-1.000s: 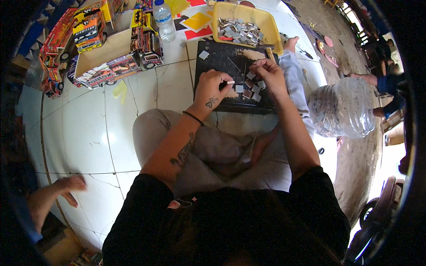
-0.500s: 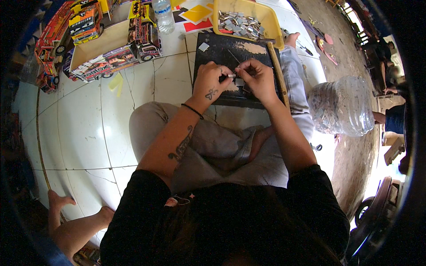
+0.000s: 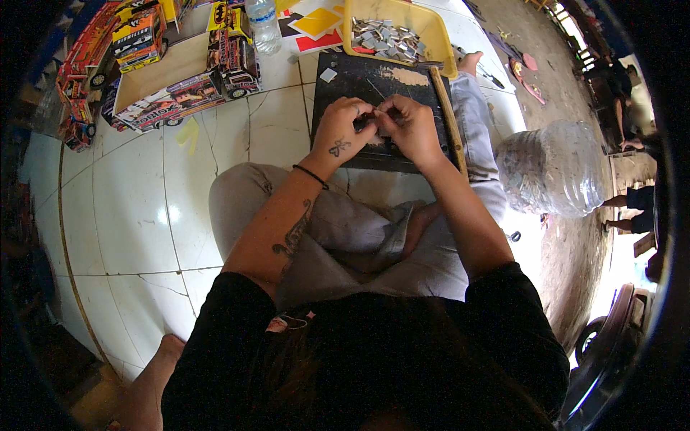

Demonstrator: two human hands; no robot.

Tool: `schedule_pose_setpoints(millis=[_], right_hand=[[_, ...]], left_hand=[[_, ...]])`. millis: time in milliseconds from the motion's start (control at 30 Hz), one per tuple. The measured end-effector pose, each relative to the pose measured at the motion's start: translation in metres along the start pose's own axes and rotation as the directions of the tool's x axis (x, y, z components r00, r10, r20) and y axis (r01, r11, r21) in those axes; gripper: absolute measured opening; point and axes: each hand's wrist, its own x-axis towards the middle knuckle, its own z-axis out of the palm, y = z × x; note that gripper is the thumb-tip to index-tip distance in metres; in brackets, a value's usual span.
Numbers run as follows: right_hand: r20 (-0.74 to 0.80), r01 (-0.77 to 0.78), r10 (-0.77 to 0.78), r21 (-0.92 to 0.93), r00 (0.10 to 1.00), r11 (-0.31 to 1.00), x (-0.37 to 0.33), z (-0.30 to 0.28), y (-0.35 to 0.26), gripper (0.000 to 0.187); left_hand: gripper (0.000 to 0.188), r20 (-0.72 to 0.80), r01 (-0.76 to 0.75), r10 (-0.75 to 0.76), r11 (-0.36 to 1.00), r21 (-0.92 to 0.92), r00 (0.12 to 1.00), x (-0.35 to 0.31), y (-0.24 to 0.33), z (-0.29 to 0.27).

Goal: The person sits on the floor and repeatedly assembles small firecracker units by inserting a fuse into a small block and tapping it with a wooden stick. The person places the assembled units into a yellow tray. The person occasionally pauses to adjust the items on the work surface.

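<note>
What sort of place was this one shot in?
Probably a small informal workshop, perhaps for making toys: a yellow bin full of small flat pieces, a black board under the hands, and toy trucks on the tiled floor.

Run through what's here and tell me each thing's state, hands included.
Left hand: fingertips pinched; anything held is hidden.
Right hand: fingertips pinched, close to the left's.
Black board: flat, with tan patches.
Loose square piece: lying on the board.
Yellow bin: open, holding many small pieces.
Wooden-handled tool: lying along the board's right edge.
Water bottle: upright, top out of frame.
Toy truck: on its wheels, bed open.
</note>
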Motion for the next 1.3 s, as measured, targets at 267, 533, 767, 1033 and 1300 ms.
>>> schedule_pose_setpoints(millis=[267,533,767,1033,1300], right_hand=[[-0.24,-0.136,-0.074,-0.748,0.968,0.649,-0.05,-0.05,0.019,0.058],[-0.155,-0.484,0.465,-0.118,0.872,0.867,-0.107,-0.094,0.028,0.042],[0.111,-0.347,0.33,0.208,0.937,0.915,-0.154,-0.093,-0.044,0.037],[0.06,-0.289,0.313,-0.248,0.948,0.924,-0.174,-0.095,-0.085,0.041],[0.021,-0.231,0.25,-0.316,0.968,0.92,-0.182,-0.1,-0.095,0.044]], left_hand=[[0.01,0.013,-0.014,0.015,0.997,-0.073,1.0,-0.001,0.003,0.003],[0.008,-0.022,-0.038,0.037,0.998,-0.047,0.999,-0.003,0.004,0.006],[0.009,-0.012,-0.021,0.021,0.999,-0.043,1.0,-0.003,0.003,0.008],[0.009,-0.019,-0.048,0.048,0.999,-0.022,0.999,-0.004,0.004,0.007],[0.009,-0.004,-0.032,0.032,0.999,-0.023,0.999,-0.003,0.008,0.005]])
